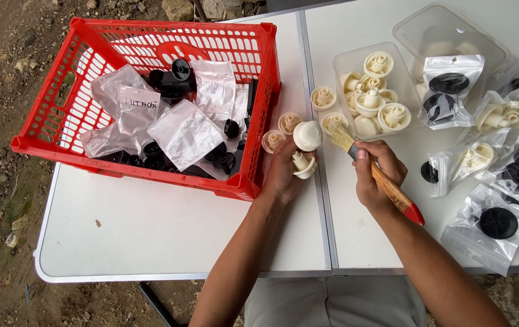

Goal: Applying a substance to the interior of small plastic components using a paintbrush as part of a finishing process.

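My left hand (283,172) holds two cream plastic knobs (305,148), one stacked above the other, just right of the red crate (78,97). My right hand (377,172) grips a paintbrush (380,178) with a wooden handle and a red tip; its pale bristles (341,136) point up and left, close to the held knobs. Three more cream knobs (323,97) lie loose on the white table (168,230) above my hands. A clear plastic tub (341,60) beside them holds several cream knobs.
The red crate holds several clear plastic bags and black round parts. At the right lie several bags (492,224) with black discs or cream knobs, and a clear lid (447,30). A seam (320,200) splits the two table halves. Bare dirt ground lies at the left.
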